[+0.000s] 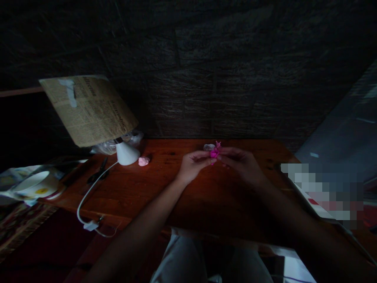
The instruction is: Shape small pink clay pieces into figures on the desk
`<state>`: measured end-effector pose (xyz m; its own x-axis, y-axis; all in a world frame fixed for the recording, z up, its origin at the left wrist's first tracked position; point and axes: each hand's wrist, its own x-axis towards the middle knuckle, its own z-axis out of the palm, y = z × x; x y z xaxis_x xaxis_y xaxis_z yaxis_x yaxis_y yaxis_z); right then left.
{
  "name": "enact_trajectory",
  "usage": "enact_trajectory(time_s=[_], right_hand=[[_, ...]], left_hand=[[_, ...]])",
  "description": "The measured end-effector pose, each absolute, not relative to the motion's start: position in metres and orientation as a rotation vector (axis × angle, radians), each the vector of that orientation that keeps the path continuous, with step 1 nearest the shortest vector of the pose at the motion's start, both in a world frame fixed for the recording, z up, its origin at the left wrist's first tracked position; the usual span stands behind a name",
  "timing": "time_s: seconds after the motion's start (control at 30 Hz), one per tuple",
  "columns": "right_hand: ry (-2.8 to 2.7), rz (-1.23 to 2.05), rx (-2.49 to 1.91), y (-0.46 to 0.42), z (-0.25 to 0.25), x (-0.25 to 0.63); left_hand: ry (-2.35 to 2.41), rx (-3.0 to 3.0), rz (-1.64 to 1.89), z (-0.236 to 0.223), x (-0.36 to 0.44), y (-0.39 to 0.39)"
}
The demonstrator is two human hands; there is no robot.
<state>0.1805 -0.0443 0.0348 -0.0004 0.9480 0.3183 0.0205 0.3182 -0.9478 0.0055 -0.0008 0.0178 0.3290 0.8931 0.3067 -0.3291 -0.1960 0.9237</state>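
Both my hands meet above the wooden table, pinching a small bright magenta piece between the fingertips. Its exact kind is too small and dim to make out. My left hand grips it from the left, and my right hand from the right. Just behind the fingers stands a small pink figure with pointed tips. Beside that lies a clear, crumpled-looking item. A pale pink lump rests farther left on the tabletop.
A lamp with a newsprint shade and white base stands at the left, its cord hanging over the edge. Dark scissors and a white bowl are nearby. A partly pixelated flat object lies right. A dark brick wall rises behind.
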Motion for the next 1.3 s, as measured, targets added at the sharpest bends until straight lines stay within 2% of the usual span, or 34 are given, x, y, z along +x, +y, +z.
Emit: enact_trajectory(time_s=[0.83,1.1,1.3], right_hand=[[-1.456,0.928,-1.116,-0.044,0.035,0.185],[-1.789,0.422,-1.027,-0.046,0.033,0.190],[-1.915,0.335,-1.016,-0.045,0.034,0.193]], left_hand=[[0.628,1.740,1.346,0.009,0.002,0.005],[0.596,1.782,1.338,0.008,0.000,0.007],[0.540,1.773,1.245,0.007,-0.001,0.009]])
